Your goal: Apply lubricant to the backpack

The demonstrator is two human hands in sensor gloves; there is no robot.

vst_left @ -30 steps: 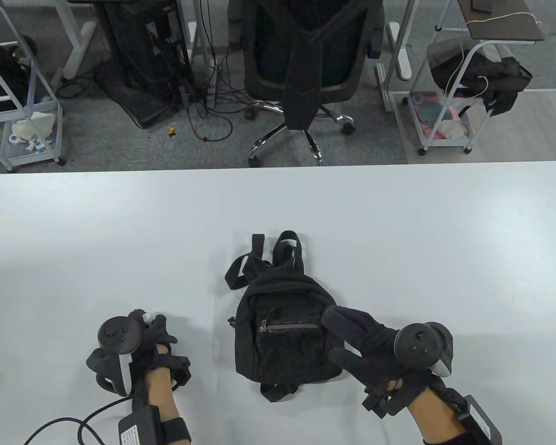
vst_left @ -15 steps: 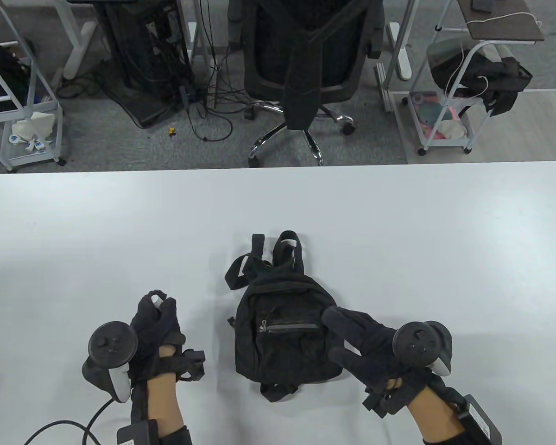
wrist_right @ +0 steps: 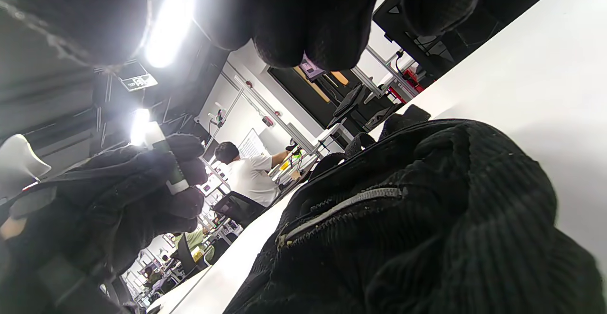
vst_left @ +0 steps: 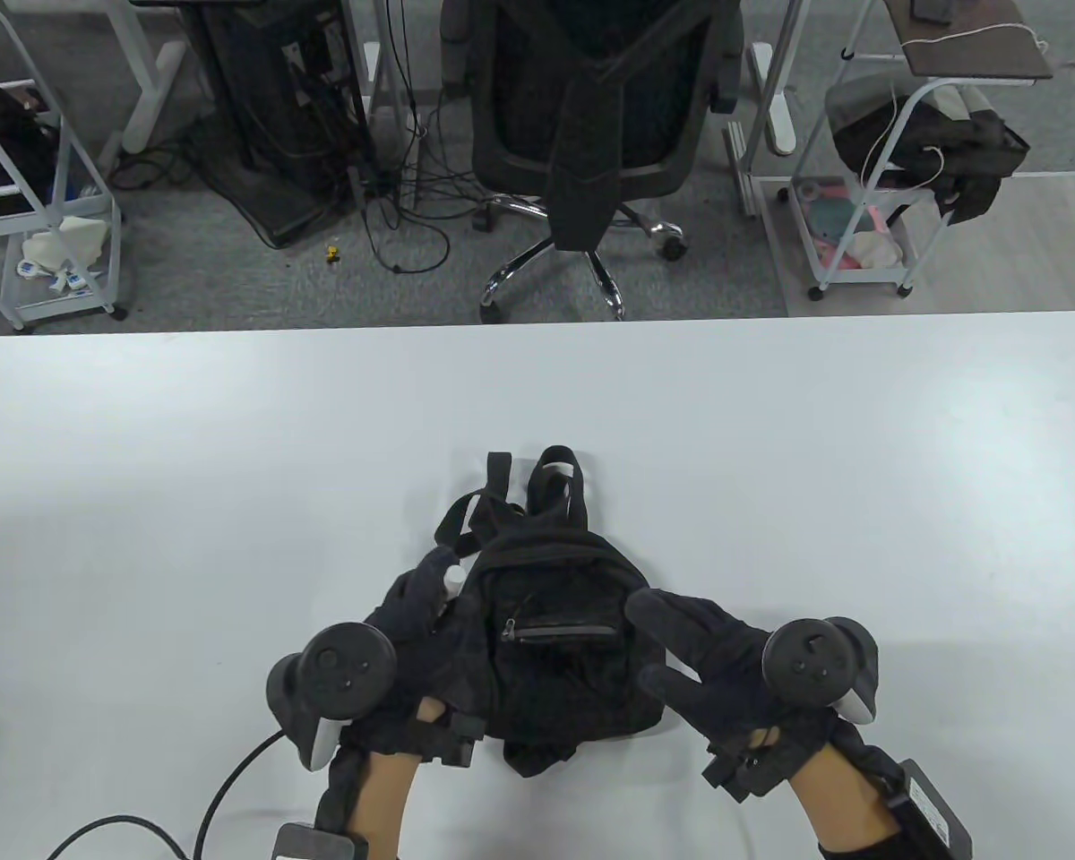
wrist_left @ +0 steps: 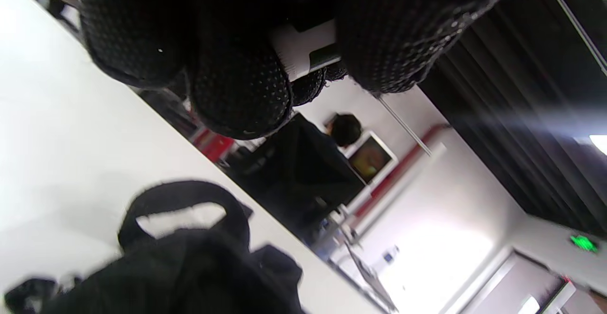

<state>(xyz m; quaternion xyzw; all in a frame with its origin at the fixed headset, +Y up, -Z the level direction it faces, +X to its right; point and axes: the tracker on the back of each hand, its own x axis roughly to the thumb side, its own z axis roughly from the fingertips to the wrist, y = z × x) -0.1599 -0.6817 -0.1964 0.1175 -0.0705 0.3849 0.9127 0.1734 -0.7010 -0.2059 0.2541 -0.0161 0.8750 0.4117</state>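
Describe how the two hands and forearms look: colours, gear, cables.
Left hand and right hand wear black knit gloves. Each carries a round black tracker with a white underside. Bare forearms show behind the gloves, with a black box strapped to each. A black cable runs from the left one.

Black backpack [vst_left: 560, 636] flat, front-up

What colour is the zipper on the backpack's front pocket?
Silvery grey, against the black backpack; the zipper shows best in the right wrist view.
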